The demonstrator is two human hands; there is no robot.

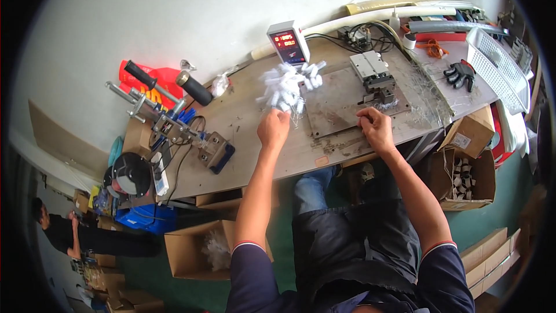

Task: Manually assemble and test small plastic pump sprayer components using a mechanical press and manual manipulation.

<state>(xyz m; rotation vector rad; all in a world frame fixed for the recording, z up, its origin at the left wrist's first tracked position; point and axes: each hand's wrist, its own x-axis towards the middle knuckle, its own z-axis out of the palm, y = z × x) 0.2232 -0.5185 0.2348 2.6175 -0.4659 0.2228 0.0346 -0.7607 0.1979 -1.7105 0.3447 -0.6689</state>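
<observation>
A heap of small clear and whitish plastic pieces point(285, 84) lies on the workbench in front of me. At its near edge is my left hand point(274, 129), fingers closed with the tips against the lowest pieces; what is between them is too small to name. My right hand point(376, 130) is pinched just in front of a small metal clamping machine point(373, 75), above the flat metal base plate point(333, 107). Anything in that pinch is hidden by the fingers. Whitish scraps point(387, 104) lie at the foot of the machine.
Behind the heap stands a digital display box point(288, 43). A lever press point(185, 127) occupies the left of the bench. On the right are a black glove point(460, 75) and a white basket point(498, 69). Cardboard boxes point(191, 252) sit below. Another person point(75, 232) is at far left.
</observation>
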